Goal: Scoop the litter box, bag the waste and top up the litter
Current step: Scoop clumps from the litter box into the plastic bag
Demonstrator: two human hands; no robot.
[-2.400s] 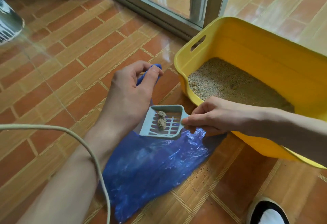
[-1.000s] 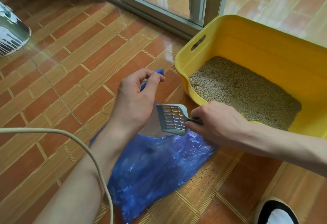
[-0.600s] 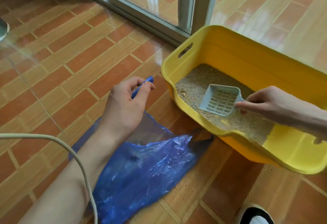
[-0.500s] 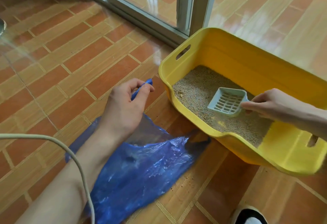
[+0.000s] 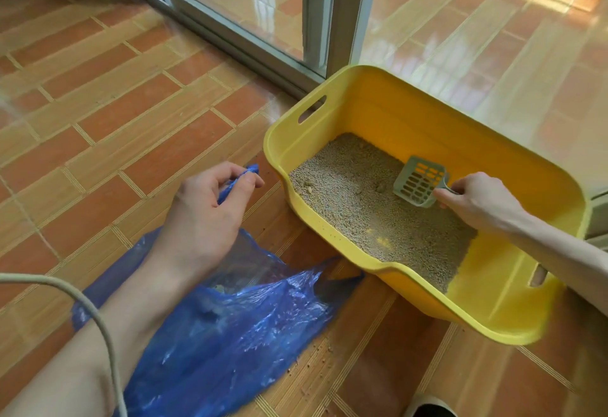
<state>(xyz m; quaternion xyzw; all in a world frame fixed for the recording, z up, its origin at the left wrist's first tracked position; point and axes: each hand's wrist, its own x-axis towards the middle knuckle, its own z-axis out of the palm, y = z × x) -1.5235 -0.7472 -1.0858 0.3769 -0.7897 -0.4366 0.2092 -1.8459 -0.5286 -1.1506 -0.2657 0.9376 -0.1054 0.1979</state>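
Tiled floor (image 5: 108,110) beside a sliding glass door (image 5: 250,12). Litter box (image 5: 513,166), yellow: partly filled with litter (image 5: 355,199), bare plastic at its near right corner. Scoop (image 5: 418,181), empty, is pinched at the handle by the right hand (image 5: 477,199). Blue bag (image 5: 230,334) is held open at its rim by the left hand (image 5: 210,216); clumps faintly seen inside. Step judged: scooping; a remaining clump (image 5: 381,187) is to be lifted and carried to the bag.

Head camera looks steeply down, close, at floor (image 5: 115,114)
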